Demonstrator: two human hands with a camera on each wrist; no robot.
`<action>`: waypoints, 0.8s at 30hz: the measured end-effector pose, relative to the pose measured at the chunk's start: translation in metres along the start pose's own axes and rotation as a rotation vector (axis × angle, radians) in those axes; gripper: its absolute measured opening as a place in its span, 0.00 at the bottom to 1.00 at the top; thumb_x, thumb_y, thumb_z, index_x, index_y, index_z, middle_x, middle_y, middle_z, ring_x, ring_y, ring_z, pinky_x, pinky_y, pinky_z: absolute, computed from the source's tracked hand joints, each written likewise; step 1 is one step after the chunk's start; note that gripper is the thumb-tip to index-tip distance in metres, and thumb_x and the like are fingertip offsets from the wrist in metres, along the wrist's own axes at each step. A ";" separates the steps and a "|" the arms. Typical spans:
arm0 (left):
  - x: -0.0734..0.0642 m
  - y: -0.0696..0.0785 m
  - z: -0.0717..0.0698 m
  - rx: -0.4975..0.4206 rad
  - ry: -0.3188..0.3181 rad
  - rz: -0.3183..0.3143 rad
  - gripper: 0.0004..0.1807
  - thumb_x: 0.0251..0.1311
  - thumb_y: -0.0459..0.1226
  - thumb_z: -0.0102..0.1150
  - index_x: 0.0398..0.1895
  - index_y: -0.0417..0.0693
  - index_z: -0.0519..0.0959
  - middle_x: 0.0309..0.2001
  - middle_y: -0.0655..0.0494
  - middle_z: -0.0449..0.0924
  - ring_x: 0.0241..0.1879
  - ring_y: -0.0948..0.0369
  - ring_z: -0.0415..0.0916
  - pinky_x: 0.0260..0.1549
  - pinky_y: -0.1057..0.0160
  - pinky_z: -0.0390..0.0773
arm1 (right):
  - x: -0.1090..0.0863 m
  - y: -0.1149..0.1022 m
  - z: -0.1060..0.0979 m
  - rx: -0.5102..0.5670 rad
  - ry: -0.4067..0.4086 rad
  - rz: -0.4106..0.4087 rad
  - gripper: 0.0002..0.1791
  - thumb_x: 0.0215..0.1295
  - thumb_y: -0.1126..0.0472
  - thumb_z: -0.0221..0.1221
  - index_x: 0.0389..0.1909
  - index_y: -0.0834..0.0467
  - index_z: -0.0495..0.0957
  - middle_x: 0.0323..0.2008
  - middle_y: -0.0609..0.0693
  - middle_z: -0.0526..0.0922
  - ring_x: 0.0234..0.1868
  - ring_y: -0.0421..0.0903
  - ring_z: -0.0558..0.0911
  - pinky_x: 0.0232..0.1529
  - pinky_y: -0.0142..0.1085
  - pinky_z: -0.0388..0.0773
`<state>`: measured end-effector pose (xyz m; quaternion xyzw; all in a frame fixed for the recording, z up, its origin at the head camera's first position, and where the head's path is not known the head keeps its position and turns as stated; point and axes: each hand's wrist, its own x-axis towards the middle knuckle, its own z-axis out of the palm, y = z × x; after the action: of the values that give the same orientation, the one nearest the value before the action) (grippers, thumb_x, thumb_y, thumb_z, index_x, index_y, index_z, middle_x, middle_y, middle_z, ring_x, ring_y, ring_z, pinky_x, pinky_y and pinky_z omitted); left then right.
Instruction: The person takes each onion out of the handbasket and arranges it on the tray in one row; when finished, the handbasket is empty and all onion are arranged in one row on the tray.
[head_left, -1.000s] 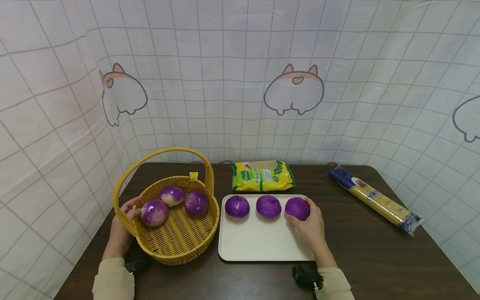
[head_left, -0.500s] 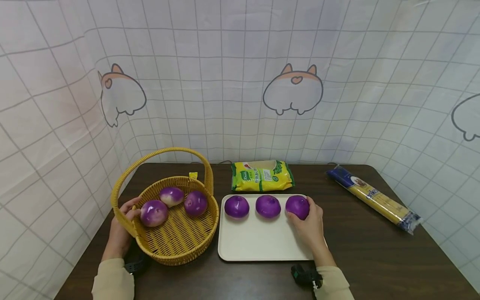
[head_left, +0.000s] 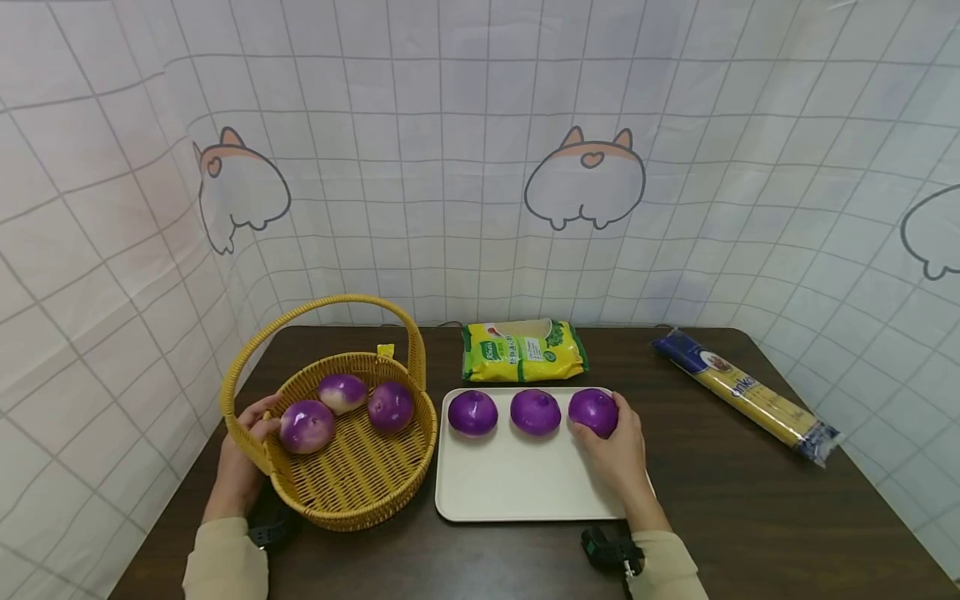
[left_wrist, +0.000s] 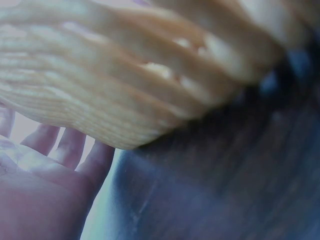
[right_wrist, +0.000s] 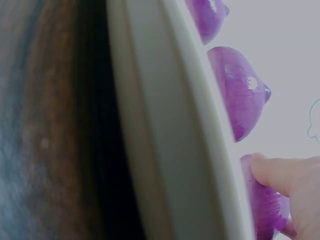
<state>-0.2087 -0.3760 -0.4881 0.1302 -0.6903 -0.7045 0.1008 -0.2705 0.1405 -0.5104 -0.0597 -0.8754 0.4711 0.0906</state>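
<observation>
A yellow wicker basket [head_left: 362, 492] with a tall hoop handle stands on the left, holding three glossy purple-and-white round vegetables [head_left: 308, 426]. My left hand [head_left: 242, 457] grips its left rim beside the handle's base, and in the left wrist view the fingers reach up behind the woven wall. On the white tray [head_left: 525, 492], three purple onions [head_left: 536, 412] with pointed tops sit in a row along the far side. My right hand [head_left: 621, 450] holds the rightmost onion [head_left: 592, 412] between thumb and fingers. The right wrist view shows the thumb pressed against that onion, low beside the tray's rim.
Behind the tray lies a yellow-green packet [head_left: 524, 351]. A long bag of pasta [head_left: 750, 397] in blue and yellow wrapping lies slanted at the right of the dark wooden table [head_left: 757, 517]. A white grid-patterned curtain [head_left: 420, 167] hangs around the back and sides.
</observation>
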 end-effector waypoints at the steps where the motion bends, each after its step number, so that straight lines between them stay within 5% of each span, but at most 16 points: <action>1: 0.000 0.001 0.000 0.002 0.000 0.001 0.27 0.70 0.43 0.52 0.70 0.48 0.66 0.61 0.56 0.65 0.49 0.70 0.72 0.42 0.75 0.77 | 0.000 0.000 0.000 0.002 0.000 0.000 0.48 0.59 0.52 0.68 0.74 0.59 0.52 0.67 0.66 0.59 0.66 0.65 0.64 0.64 0.61 0.61; 24: -0.003 0.005 0.003 -0.017 -0.002 0.001 0.26 0.70 0.41 0.50 0.70 0.46 0.65 0.61 0.55 0.64 0.50 0.69 0.72 0.43 0.75 0.76 | -0.002 -0.002 -0.001 0.033 0.031 0.016 0.53 0.56 0.51 0.69 0.74 0.61 0.48 0.67 0.68 0.58 0.66 0.65 0.63 0.65 0.59 0.61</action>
<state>-0.2069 -0.3724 -0.4826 0.1283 -0.6845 -0.7104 0.1014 -0.2684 0.1394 -0.5085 -0.0726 -0.8655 0.4852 0.1015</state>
